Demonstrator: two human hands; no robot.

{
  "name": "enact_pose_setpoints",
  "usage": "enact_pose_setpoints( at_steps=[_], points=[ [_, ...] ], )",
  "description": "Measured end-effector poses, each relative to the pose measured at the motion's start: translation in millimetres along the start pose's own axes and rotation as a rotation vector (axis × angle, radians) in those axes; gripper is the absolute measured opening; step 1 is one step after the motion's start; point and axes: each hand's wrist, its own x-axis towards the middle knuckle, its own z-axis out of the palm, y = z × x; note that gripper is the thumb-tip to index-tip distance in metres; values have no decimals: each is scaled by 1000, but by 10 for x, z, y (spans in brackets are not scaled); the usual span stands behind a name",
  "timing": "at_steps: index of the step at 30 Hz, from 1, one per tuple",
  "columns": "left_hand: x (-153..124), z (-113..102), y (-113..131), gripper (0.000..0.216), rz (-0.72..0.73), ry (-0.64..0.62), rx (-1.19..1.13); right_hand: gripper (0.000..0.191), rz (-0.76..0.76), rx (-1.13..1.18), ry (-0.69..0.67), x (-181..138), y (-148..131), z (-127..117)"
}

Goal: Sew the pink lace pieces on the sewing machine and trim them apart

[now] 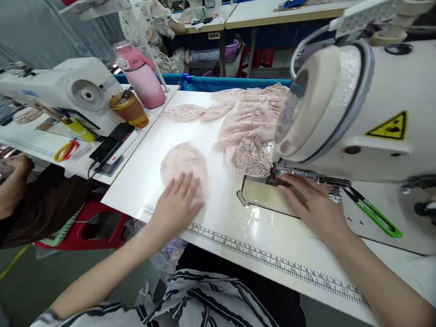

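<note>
My left hand (178, 201) lies flat, fingers stretched, on a rounded piece of pale pink fabric (183, 160) on the white sewing table (213, 209). The edges of hand and piece are a little blurred. At the sewing machine (318, 101), my right hand (313, 205) reaches toward the presser foot (274, 173). Its thumb and forefinger are apart, and I see nothing held between them; the other fingers are partly hidden. A gathered heap of pale pink lace (254, 128) lies behind and left of the needle area, with its front end close to the foot.
Green-handled thread snips (375, 214) lie right of my right hand. A ruler strip (265, 258) runs along the table's front edge. To the left stand a pink bottle (142, 77), an amber cup (129, 109) and another sewing machine (70, 90). A co-worker's hands (16, 165) show at far left.
</note>
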Motion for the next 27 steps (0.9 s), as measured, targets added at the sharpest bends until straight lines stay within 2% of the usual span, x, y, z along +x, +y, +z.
enact_pose_setpoints(
  at_steps=[2,4,6,8,11,14,16,23,27],
  points=[
    [-156,-123,324,57,196,-33,-70,30,12,-3,10,20,-45,-23],
    [-191,-257,592,54,381,-37,-173,28,4,5,25,43,-80,-46],
    [-106,-358,760,49,498,2,-284,25,-16,29,35,67,-96,-64],
    [69,-402,851,41,547,83,-364,26,-51,58,42,84,-97,-82],
    [402,-370,937,33,549,192,-363,35,-182,72,64,89,-90,-118],
    [684,-273,1005,36,545,173,-292,39,-374,37,76,78,-93,-161],
    [809,-210,1021,35,539,158,-244,40,-435,-2,77,72,-95,-181],
    [988,-125,986,30,470,176,-212,37,-372,-84,34,78,-49,-175],
    [1040,-59,981,39,467,135,-177,36,-351,-99,10,68,-30,-154]
  ],
)
